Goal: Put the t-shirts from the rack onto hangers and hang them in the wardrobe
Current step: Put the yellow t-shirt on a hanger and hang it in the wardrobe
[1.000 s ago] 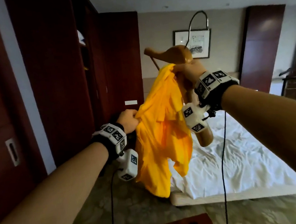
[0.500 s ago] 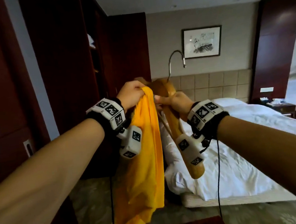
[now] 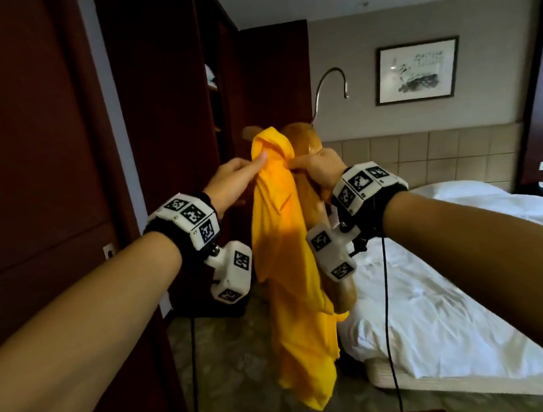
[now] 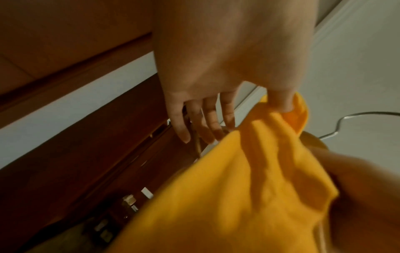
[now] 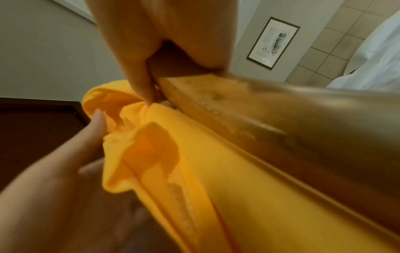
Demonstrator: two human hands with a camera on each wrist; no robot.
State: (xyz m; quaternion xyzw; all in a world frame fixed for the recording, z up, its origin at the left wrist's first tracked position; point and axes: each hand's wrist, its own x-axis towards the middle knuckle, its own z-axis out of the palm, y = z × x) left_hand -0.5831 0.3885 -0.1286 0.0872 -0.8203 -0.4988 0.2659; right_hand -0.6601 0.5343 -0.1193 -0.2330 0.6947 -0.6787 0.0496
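Beside the wardrobe (image 3: 161, 116), both hands have risen since a second ago. The left hand (image 3: 236, 182) now pinches the t-shirt (image 3: 281, 239) collar; the right hand (image 3: 322, 168) grips the hanger (image 3: 303, 146) and pinches cloth. Hanger tilted, long axis steep, hook (image 3: 330, 84) upward, away from the wardrobe. Shirt hangs limp alongside, one hanger tip inside the collar; threading probably underway.

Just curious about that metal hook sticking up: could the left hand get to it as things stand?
Probably yes: the hook stands in open air just above, but the left hand pinches the yellow t-shirt and would need to let go.
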